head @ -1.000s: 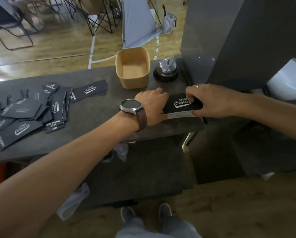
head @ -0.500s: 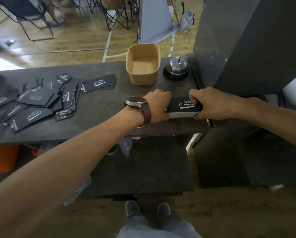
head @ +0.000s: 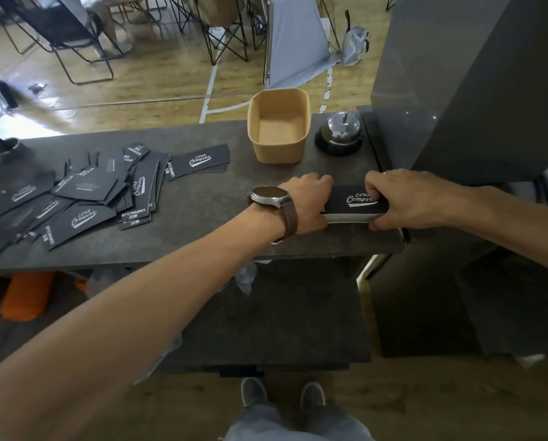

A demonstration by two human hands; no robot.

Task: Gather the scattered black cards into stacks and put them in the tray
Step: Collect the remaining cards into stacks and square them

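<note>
Tan tray (head: 279, 155) holds nothing visible; both hands grip card stack (head: 357, 206).

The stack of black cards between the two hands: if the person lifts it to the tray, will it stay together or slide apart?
The stack of black cards is probably loose: separate edges show along its side, so cards may slip unless squeezed. The left hand and right hand grip its two ends, which should hold it square. It looks thin and likely light.
</note>
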